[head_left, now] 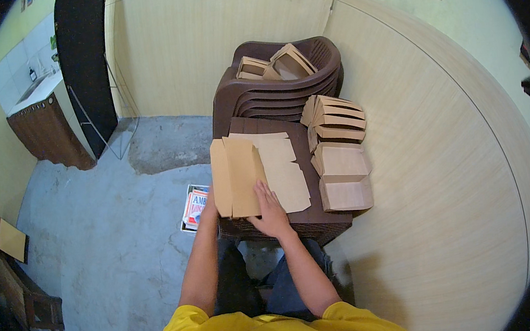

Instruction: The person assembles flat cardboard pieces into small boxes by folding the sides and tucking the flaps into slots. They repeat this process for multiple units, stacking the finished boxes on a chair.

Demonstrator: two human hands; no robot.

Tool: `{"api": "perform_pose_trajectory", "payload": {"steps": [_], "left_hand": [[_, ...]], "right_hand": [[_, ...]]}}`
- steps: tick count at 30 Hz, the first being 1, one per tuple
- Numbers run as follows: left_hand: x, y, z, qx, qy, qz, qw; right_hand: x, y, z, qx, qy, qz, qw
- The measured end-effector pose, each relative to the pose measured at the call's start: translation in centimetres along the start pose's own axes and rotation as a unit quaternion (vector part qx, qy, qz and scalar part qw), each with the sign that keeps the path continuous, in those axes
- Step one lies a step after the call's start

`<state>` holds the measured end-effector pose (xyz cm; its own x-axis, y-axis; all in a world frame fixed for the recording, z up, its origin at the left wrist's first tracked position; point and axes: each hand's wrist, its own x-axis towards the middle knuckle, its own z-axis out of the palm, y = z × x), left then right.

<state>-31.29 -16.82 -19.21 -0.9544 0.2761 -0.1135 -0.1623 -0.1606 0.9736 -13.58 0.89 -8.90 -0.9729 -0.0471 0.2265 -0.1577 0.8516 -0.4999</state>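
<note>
A tan cardboard box blank (244, 173) lies on a small brown table (321, 213) in front of me, its left part creased and lifted. Pale flat cardboard (284, 173) with cut flaps spreads out to its right; I cannot tell whether both are one sheet. My right hand (271, 214) rests on the blank's lower right part, fingers stretched along the crease and thumb pointing left. At the blank's left edge is my left hand (211, 203), its fingers hidden by the cardboard.
Open cardboard boxes (346, 178) and several nested ones (336, 118) stand along the table's right side by the wall. Behind, stacked brown plastic chairs (284, 94) hold more folded boxes (294, 62). A white-rimmed container of printed papers (194, 208) sits on the floor left of the table.
</note>
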Motion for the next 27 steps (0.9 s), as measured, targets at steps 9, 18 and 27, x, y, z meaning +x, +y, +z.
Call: {"api": "perform_pose_trajectory", "payload": {"steps": [9, 18, 27], "left_hand": [[-3.1, 11.4, 2.9, 0.349, 0.089, 0.361, 0.860], [-1.7, 6.7, 8.6, 0.636, -0.066, 0.208, 0.740], [-1.0, 6.8, 7.9, 0.639, -0.099, 0.212, 0.732]], "right_hand": [[-0.3, -1.8, -0.6, -0.154, -0.052, -0.016, 0.987], [-5.8, -3.7, -2.6, -0.179, -0.091, 0.073, 0.977], [7.3, 1.4, -1.1, -0.175, -0.101, 0.130, 0.971]]}}
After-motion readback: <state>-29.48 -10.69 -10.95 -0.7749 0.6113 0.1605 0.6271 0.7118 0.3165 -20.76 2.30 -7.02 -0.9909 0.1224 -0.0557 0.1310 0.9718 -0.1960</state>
